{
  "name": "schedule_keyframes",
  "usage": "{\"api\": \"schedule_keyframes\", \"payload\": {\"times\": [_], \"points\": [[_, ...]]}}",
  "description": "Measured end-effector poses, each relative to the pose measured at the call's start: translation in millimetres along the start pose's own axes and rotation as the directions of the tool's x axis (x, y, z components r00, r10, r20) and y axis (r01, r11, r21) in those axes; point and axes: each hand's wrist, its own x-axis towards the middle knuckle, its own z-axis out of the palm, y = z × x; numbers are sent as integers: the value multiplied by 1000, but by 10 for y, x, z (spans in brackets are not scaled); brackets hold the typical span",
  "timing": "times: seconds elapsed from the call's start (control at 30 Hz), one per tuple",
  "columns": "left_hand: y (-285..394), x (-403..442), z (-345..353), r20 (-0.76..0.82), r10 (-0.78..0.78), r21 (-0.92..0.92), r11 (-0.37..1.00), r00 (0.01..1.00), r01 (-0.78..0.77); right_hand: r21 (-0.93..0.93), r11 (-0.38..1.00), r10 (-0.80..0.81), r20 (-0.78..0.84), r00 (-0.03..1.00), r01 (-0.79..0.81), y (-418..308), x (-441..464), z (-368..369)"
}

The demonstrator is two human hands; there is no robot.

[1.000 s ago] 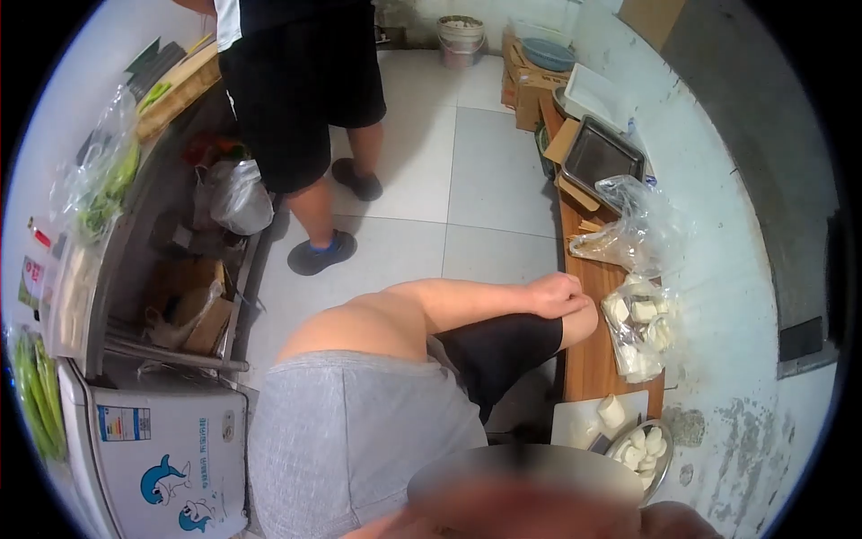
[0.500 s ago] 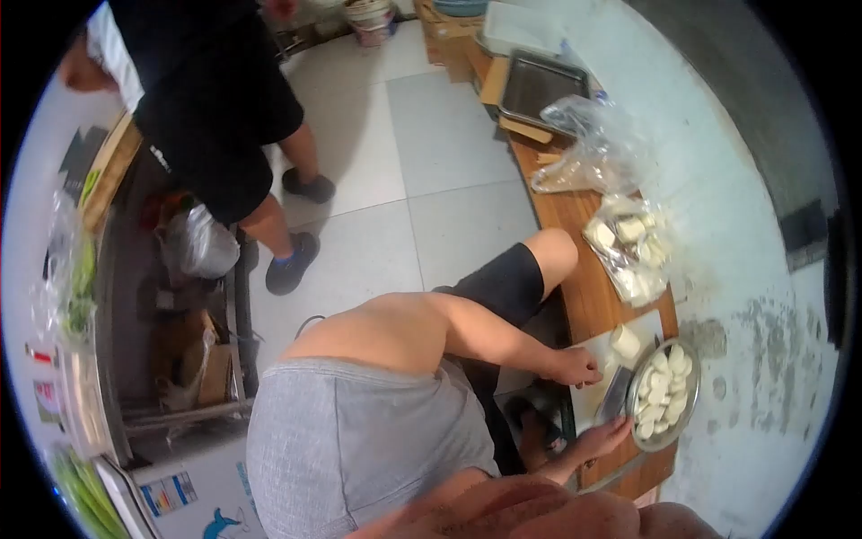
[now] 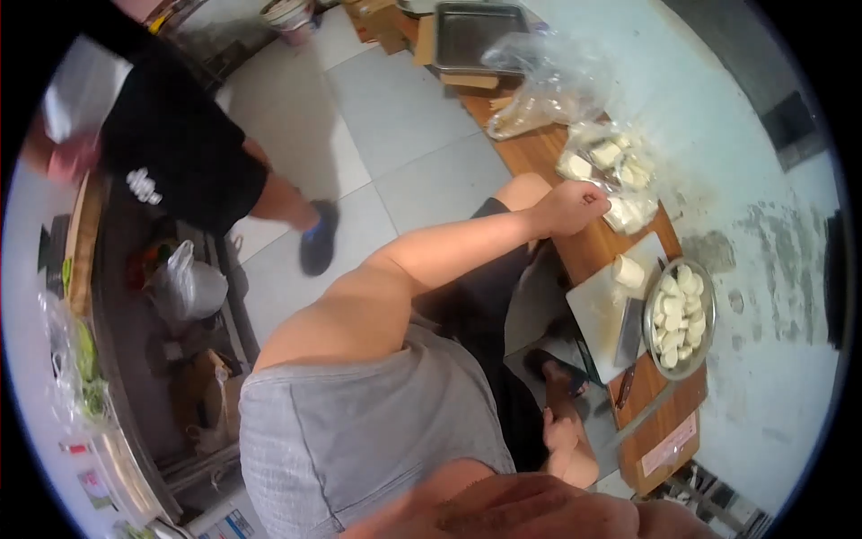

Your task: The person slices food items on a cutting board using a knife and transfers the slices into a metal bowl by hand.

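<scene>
My left hand (image 3: pixel 575 208) is raised beside the clear bag (image 3: pixel 611 166) of pale chunks, its fingers curled together; what they hold, if anything, is too small to tell. My right hand (image 3: pixel 562 433) lies on my lower leg with its fingers loosely extended, holding nothing. A white board (image 3: pixel 594 310) lies on the wooden bench, bearing a pale cylindrical piece (image 3: pixel 628 271) and a cleaver (image 3: pixel 630 331) whose dark handle points toward the bench's near end. Beside the board, a round metal bowl (image 3: pixel 709 314) holds several pale slices.
The wooden bench (image 3: pixel 588 247) runs along the wall, with a crumpled clear bag (image 3: pixel 548 85) and dark metal tray (image 3: pixel 480 36) at its far end. Another person (image 3: pixel 175 144) stands by the shelf at left, where a white plastic bag (image 3: pixel 189 283) sits. A bucket (image 3: pixel 289 18) stands farther back.
My left hand has moved from over the board toward the bag of chunks. My right hand has left the bowl's side for my leg. The view has turned, and the other person has shifted at left.
</scene>
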Motion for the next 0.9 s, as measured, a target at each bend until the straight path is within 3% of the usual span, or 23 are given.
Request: {"api": "schedule_keyframes", "payload": {"times": [0.1, 0.2, 0.27, 0.3, 0.4, 0.53, 0.57, 0.63, 0.7, 0.77, 0.83, 0.9], "points": [[-32, -138, -293, -110, 17, 27, 1000, 994, -14, 107, 991, -88, 40, 995, 83, -24, 81, 65], [186, -321, -514, -166, -14, 241, 969, 986, 54, 206, 962, -204, 116, 972, 177, -64, 259, 175], [134, -340, -594, -181, 26, 198, 980, 983, 10, 234, 950, -251, 173, 952, 208, -45, 318, 243], [113, -335, -670, -181, 53, 179, 984, 982, -20, 242, 945, -272, 197, 942, 222, -39, 353, 280], [40, -339, -870, -193, 265, 375, 910, 945, -179, 231, 942, -295, 228, 928, 242, -23, 427, 281], [76, -469, -1100, -223, 242, 394, 908, 944, -139, 160, 957, -268, 185, 945, 240, -28, 423, 25], [17, -485, -1146, -228, 303, 417, 889, 926, -188, 53, 982, -189, 214, 959, 181, 108, 464, 119], [-33, -545, -1213, -249, 233, 456, 884, 940, -98, -168, 984, -19, 246, 969, 62, 350, 561, 337], [-69, -605, -1264, -260, 181, 476, 878, 949, -37, -140, 989, 5, 371, 929, 50, -427, 365, -296], [-94, -631, -1248, -262, 160, 459, 888, 952, -23, 43, 996, -90, 408, 909, 79, -619, 356, -346], [-110, -662, -1255, -263, 144, 457, 889, 954, -8, 359, 916, -303, 319, 898, 182, -317, 566, 235], [-116, -648, -1232, -245, 141, 467, 884, 959, -10, 278, 935, -288, 234, 929, 220, -177, 606, 383]]}}
